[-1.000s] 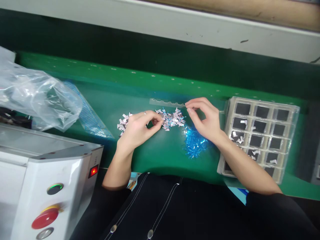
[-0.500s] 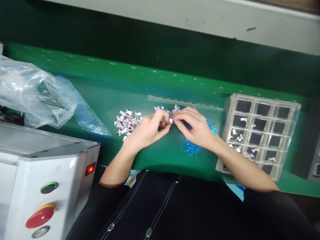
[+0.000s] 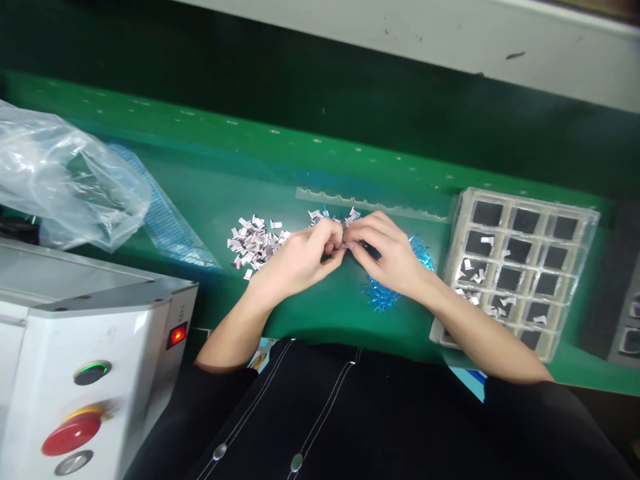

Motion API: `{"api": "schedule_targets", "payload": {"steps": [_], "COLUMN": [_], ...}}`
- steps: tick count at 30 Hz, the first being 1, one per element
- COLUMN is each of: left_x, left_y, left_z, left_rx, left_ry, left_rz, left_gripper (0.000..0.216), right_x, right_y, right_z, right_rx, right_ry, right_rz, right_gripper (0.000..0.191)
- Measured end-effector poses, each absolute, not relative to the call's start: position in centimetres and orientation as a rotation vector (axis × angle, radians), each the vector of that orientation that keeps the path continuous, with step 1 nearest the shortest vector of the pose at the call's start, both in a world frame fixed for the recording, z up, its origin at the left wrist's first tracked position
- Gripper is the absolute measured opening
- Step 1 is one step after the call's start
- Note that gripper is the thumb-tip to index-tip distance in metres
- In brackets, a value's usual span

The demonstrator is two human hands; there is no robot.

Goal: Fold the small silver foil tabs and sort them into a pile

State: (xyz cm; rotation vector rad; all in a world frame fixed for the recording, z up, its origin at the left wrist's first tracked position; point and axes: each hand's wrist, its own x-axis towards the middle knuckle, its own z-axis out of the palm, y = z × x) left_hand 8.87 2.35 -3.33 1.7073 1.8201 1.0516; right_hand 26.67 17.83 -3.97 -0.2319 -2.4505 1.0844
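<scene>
My left hand (image 3: pixel 300 260) and my right hand (image 3: pixel 387 253) meet fingertip to fingertip over the green work surface (image 3: pixel 225 193). Both are closed in a pinch on one small silvery piece (image 3: pixel 343 245) between them. A heap of the same small silvery pieces (image 3: pixel 253 241) lies just left of my left hand, and a few more (image 3: pixel 333 215) show behind the fingers. A pile of thin blue film scraps (image 3: pixel 383 295) lies under and right of my right hand.
A clear compartment tray (image 3: pixel 520 267) with dark cells and a few pieces stands at the right. A crumpled clear plastic bag (image 3: pixel 70 180) and a blue mesh sheet (image 3: pixel 167 223) lie at the left. A white machine (image 3: pixel 85 360) with red and green buttons fills the lower left corner.
A second ago my hands were apart, the right one raised over the pieces. They have come together and now pinch one small piece between them.
</scene>
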Motion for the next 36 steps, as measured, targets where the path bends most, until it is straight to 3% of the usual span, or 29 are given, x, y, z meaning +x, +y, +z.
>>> {"api": "schedule_targets", "payload": {"steps": [8,17,24,31,36], "left_x": [8.9,8.2,2.5,-1.1,-1.4], "left_y": [2.3,2.1,0.4,-1.2,-0.8], "left_z": [-3.2,-3.2,-1.1,-2.0,-3.1], "left_rx": [1.713,1.884,1.626,1.582,1.534], "left_ry": [1.801,1.865,2.486,2.366,2.270], "left_rz": [1.037,1.009,1.104,0.566,0.512], "left_gripper": [0.020,0.015,0.012,0.026,0.016], "right_x": [26.7,26.7,27.1,26.9,26.8], "right_y": [17.9,18.4,19.4,20.5,21.1], "right_z": [-3.8,-3.3,-4.9,-4.7,-4.4], "right_rx": [-0.245,-0.149,-0.297,-0.164,-0.169], "right_ry": [-2.426,-2.409,-2.408,-2.361,-2.295], "right_rz": [1.075,1.153,0.943,0.911,0.902], "right_gripper": [0.030,0.020,0.021,0.016,0.012]}}
